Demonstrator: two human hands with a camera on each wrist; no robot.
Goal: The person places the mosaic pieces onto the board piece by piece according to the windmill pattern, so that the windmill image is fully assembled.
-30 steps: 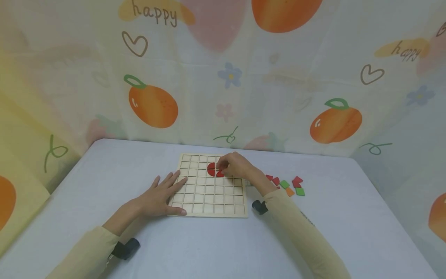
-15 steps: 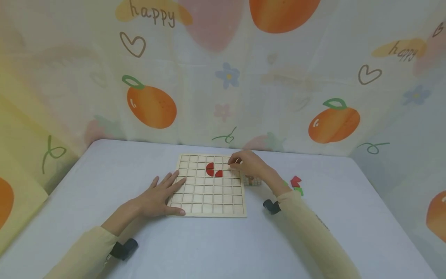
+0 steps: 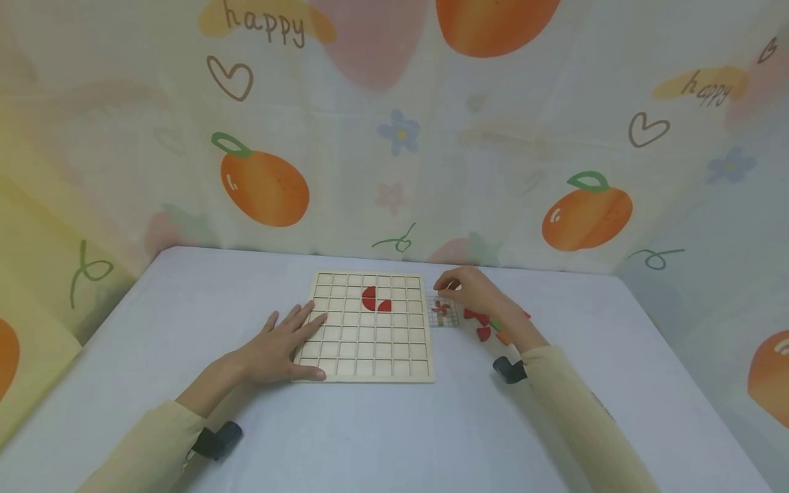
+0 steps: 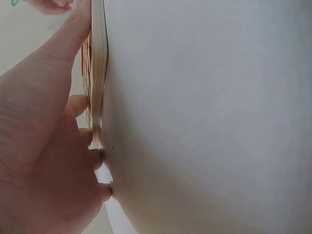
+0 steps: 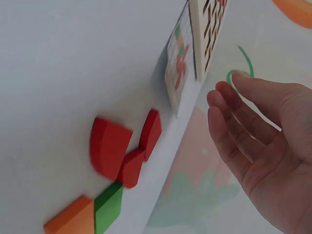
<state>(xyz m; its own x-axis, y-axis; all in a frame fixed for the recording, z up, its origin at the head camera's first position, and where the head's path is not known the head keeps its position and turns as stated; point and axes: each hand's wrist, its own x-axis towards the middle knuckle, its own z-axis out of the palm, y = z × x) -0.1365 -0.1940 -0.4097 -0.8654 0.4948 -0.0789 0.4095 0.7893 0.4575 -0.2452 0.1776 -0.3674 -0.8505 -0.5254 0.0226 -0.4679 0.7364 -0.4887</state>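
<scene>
Spread fingers of my left hand point(image 3: 277, 349) rest along the left edge of a wooden grid board point(image 3: 370, 349), its thumb at the near corner. Red curved pieces point(image 3: 368, 298) sit in the board's upper middle cells. My right hand point(image 3: 477, 291) is raised over the table just right of the board, above a small pattern card point(image 3: 442, 313). In the right wrist view, its fingers point(image 5: 231, 139) are loosely bent, the thumb near the index fingertip, and nothing shows between them. Loose red pieces point(image 5: 109, 146) lie below that hand.
Beside the loose red pieces are a green piece point(image 5: 108, 207) and an orange piece point(image 5: 73, 217); the right forearm partly covers the pile in the head view. A fruit-patterned cloth point(image 3: 394, 137) hangs behind the white table point(image 3: 246, 274).
My right hand has left the red pieces on the board and moved right, past the board's edge toward the loose pieces. The left hand stays on the board.
</scene>
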